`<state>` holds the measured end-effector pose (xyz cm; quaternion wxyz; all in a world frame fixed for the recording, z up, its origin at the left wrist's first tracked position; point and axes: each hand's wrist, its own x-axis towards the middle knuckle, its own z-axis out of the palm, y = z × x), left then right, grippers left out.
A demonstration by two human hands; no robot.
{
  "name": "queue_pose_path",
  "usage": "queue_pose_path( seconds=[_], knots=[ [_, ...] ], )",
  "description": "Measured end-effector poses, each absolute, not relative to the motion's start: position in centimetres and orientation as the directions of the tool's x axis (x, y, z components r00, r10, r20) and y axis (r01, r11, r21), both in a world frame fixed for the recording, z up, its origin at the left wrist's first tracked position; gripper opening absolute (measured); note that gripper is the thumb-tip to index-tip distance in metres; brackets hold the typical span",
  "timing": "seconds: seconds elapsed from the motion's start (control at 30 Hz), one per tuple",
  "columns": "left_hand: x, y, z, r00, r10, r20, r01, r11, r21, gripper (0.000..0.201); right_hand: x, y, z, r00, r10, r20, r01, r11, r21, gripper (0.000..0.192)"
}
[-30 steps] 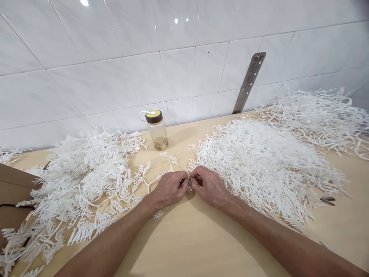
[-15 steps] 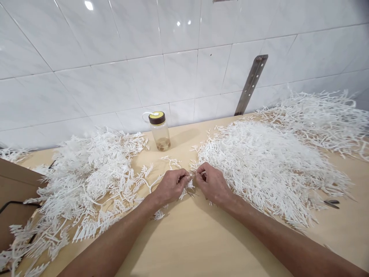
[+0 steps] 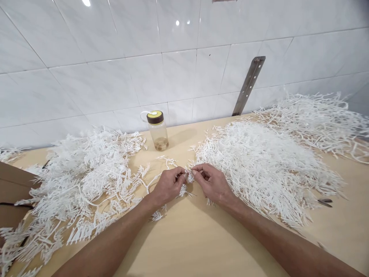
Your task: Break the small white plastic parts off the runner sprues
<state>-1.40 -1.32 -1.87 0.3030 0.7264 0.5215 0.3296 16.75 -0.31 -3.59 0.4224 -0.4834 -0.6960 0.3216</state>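
Both grips pinch one small white plastic comb-like sprig [image 3: 189, 177] just above the pale wooden tabletop [image 3: 184, 238], my left hand [image 3: 167, 186] and right hand [image 3: 211, 184] meeting fingertip to fingertip. I judge I'm snapping pieces apart; next needs a short, clean twist. Beyond lie the white sprig heaps [image 3: 259, 161].

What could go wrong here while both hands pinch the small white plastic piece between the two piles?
The thin white sprig, pinched by the left hand and right hand, could snap in the wrong place. Loose bits might scatter into the right pile or left pile. A forearm could sweep pieces off the table.
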Motion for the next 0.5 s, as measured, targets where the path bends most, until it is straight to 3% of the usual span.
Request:
queue_pose_path(
  seconds=[0.23,0.5],
  knots=[
    [-1.3,-1.4,-2.2,0.248,0.953,0.171,0.607,-0.291,0.739,0.019,16.6,-0.1,-4.1,-0.241,0.883,0.403,0.439,0.470,-0.766,0.012],
    [-1.3,-1.5,-2.5,0.255,0.948,0.189,0.707,-0.316,0.633,0.016,16.4,-0.6,-4.7,-0.299,0.821,0.486,0.514,0.568,-0.643,0.013]
  ],
)
